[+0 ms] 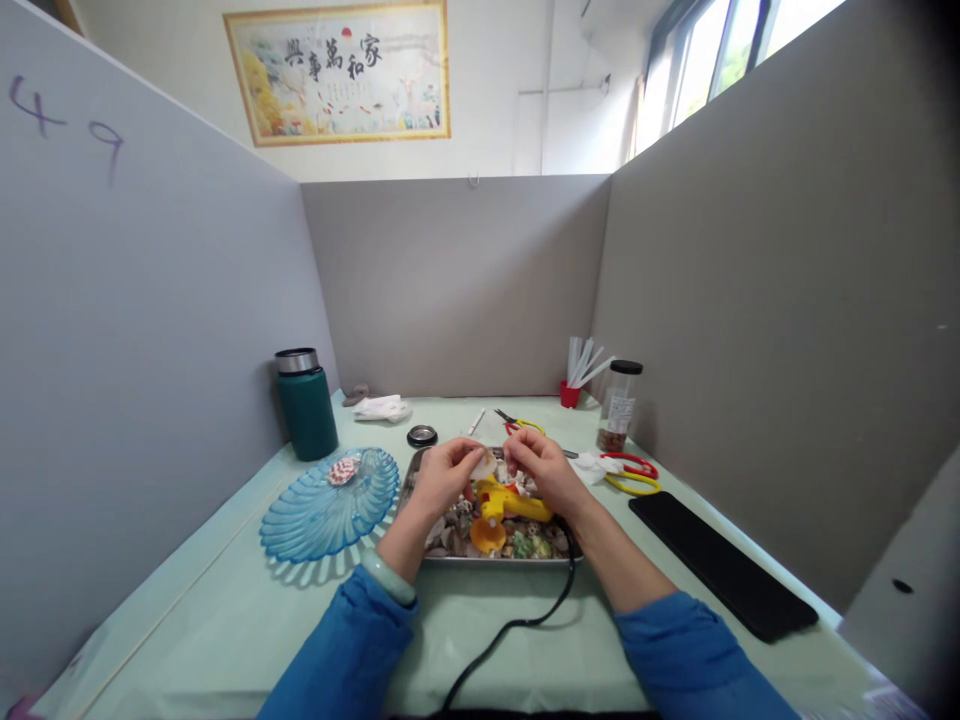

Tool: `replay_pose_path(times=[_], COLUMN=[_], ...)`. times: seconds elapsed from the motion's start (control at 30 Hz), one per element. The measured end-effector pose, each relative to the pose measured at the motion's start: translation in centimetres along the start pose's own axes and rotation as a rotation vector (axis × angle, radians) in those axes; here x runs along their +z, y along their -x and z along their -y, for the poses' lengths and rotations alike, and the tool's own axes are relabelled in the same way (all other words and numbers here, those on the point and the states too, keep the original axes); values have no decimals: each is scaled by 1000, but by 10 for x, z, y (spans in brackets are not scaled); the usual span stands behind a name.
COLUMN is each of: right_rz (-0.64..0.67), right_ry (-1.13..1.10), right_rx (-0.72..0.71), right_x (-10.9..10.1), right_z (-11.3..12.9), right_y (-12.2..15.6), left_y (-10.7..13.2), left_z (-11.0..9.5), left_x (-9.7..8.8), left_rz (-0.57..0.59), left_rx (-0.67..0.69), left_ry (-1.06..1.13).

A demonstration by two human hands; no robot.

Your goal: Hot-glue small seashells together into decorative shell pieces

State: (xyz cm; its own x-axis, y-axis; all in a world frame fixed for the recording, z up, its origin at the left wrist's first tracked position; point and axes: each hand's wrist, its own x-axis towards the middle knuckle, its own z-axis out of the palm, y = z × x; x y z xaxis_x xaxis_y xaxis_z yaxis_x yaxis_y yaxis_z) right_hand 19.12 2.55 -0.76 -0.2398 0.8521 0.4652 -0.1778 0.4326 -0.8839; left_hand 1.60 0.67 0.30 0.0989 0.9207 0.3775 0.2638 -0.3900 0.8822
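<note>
Over a metal tray (495,562) of shells, my left hand (448,474) pinches a pale, thin shell (486,464) between thumb and fingers. My right hand (546,470) is just to the right of it, thumb and fingertips pressed together; whatever they hold is too small to make out. Below both hands, a yellow hot glue gun (517,504) lies on top of the shells, its black cord (517,625) running off the tray's right side toward me. An orange shell-like cup (487,536) and some green pieces (529,545) are near the tray's front.
Left of the tray is a blue scalloped glass plate (300,515) bearing a red-and-white shell cluster (343,471). Behind it stands a green flask (306,405). To the right are red-and-yellow-handled scissors (634,475), a black slab (720,565), a jar (620,408) and glue sticks (580,362) in a red cup.
</note>
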Motion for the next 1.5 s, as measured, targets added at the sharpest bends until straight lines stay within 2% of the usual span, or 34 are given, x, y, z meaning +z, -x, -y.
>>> replay_pose_path(times=[0.13,0.2,0.3,0.4,0.53,0.67,0.77,0.87,0.97,1.13,1.23,1.33,1.5], right_rz=[38,32,18,115,299,362,381,374,278,-16,-25,54,23], right_ry=[-38,19,310,608,787,1072,1163,1041,785,11,-350,-388,-68], right_rx=[-11,-26,-61,-113,-79,-41,-113,-135,-28,144,245,301,160], right_x=[1,2,1,-4,-15,-13,-7,-9,-19,-26,-15,-1,8], right_z=[1,1,3,11,26,27,23,22,23,22,21,21,20], right_y=[0,1,2,4,9,14,17,16,12,6,8,13,18], left_y=[-1,-2,-5,-7,-7,-7,-7,-8,-10,-11,-10,-9,-10], left_z=[0,1,6,8,3,-1,-1,1,3,4,4,3,1], left_x=[0,0,-2,-4,-6,-6,-6,-6,-6,-7,-6,-6,-5], left_rz=[-15,-40,-91,-133,-172,-228,-256,-308,-351,-328,-299,-293,-297], left_rx=[-6,-22,-52,-91,-190,-255,-259,-271,-284,-282,-259,-249,-238], left_ry=[-8,-6,37,127,264,337,369,364,359,396,410,413,404])
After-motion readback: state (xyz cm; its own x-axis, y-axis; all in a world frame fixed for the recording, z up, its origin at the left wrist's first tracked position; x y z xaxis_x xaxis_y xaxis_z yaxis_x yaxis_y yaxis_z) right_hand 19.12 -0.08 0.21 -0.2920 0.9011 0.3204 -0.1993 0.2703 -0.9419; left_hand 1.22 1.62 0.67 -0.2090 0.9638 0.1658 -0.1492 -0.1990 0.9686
